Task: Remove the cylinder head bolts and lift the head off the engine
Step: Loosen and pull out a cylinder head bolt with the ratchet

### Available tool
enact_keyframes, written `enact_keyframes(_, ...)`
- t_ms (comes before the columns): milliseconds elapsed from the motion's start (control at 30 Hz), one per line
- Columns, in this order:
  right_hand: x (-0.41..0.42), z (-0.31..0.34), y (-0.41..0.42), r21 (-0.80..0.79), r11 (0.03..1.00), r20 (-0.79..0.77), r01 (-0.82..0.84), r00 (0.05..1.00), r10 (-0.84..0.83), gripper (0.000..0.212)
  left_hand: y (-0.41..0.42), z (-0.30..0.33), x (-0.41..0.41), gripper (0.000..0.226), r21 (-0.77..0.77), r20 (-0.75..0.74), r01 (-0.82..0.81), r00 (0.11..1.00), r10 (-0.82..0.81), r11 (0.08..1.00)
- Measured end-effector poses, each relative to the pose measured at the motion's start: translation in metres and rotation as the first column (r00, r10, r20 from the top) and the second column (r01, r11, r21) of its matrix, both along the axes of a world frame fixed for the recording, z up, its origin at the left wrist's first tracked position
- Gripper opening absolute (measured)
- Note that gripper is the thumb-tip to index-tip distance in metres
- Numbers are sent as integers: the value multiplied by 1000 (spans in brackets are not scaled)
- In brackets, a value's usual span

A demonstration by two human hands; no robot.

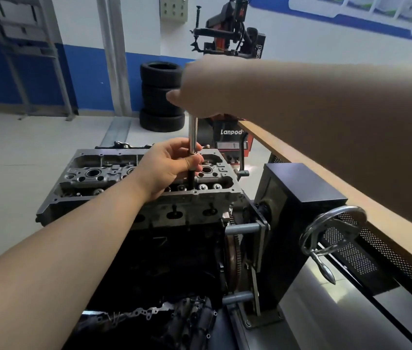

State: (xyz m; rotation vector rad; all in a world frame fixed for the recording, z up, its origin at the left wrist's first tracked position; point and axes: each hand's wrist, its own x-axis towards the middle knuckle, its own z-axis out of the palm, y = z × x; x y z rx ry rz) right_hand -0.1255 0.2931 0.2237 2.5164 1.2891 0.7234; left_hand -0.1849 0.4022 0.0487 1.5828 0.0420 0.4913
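Head (114, 178), grey cast metal, sits on top of the dark engine block (174, 256), which is clamped to a stand (293, 210) on the right. A long chrome extension bar (192, 133) stands nearly upright over the right end of the head, close to its near edge, and its dark lower end (190, 179) goes down into the casting there.

The left hand (168, 168) is curled round the bar low down, where chrome meets the dark part, fingers and thumb wrapped about it. The right hand (200, 92) grips the top of the bar from above, fist closed over it; what sits under the palm is hidden, and the hand is blurred.

Along the near edge of the head shows a row of round valve parts (210, 186). The stand carries a chrome handwheel (331, 233) with a handle hanging below it. A wooden edge (308, 170) runs back along the right side behind the stand.

Near the far wall stands a stack of tyres (162, 97), and a red and black tyre machine (230, 31) is just to its right.
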Motion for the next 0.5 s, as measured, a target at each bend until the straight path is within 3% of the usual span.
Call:
enact_keyframes(100,5,-3,-6,129,987,-9,-94,995,96,65,0,-1,-1,18,51,3,20,1000,-20,998)
enact_keyframes(233,33,2,-24,124,942,-141,-313,934,329,43,-3,3,1,18,150,-39,56,998,-50,987)
enact_keyframes(300,37,0,-27,186,919,-250,-347,888,386,37,-3,3,0,18,135,-48,50,998,-44,990)
enact_keyframes(367,34,-5,-24,267,899,-259,-348,872,415,34,-2,1,-1,15,157,-33,12,999,-7,988)
enact_keyframes(433,27,-12,-14,287,919,-121,-271,941,316,36,-4,0,-1,11,175,-14,-32,999,35,984)
enact_keyframes(500,21,-18,-2,303,948,74,-95,994,76,35,-6,0,0,8,180,-7,-63,998,65,982)
